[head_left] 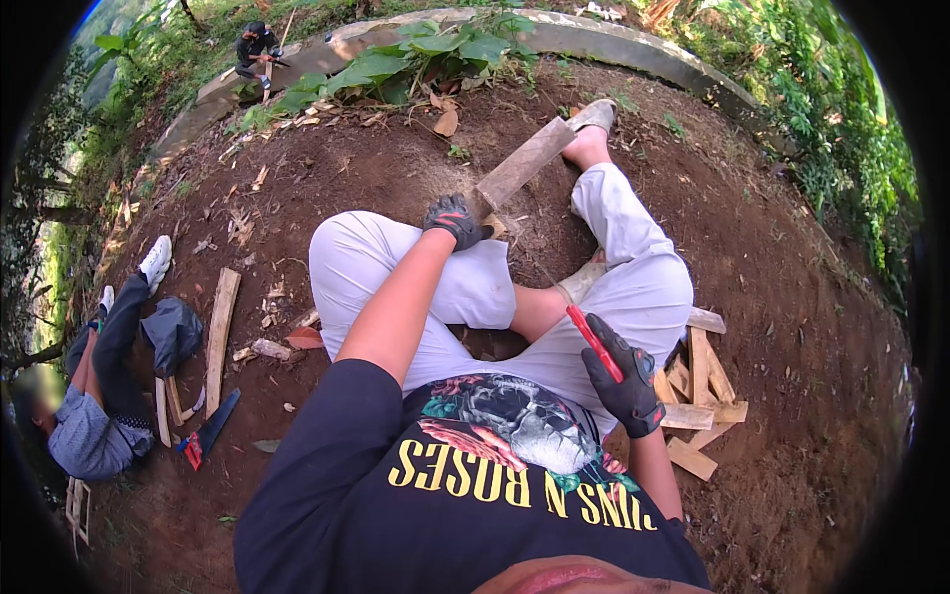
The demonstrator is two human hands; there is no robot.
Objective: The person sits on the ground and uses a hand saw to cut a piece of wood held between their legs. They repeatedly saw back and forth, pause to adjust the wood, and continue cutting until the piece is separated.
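My left hand [455, 220], in a black and red glove, grips the near end of a wooden plank [526, 160] above my bent left leg. The plank slants away to the right, its far end beside my outstretched foot [592, 124]. In front of my right thigh, my gloved right hand [623, 374] is closed around the red handle of a handsaw [592, 342]. The saw's thin blade, seen nearly edge-on, points up and left toward the plank's near end. Whether its teeth touch the wood I cannot tell. A paler wood end shows beside my left fingers.
Several cut wood pieces [701, 381] lie piled to my right. At left are a long board [222, 337], another handsaw [213, 426] with a red handle, and a seated person [99, 426]. Another person [259, 49] works by a low concrete wall [594, 38] beyond leafy plants [416, 59].
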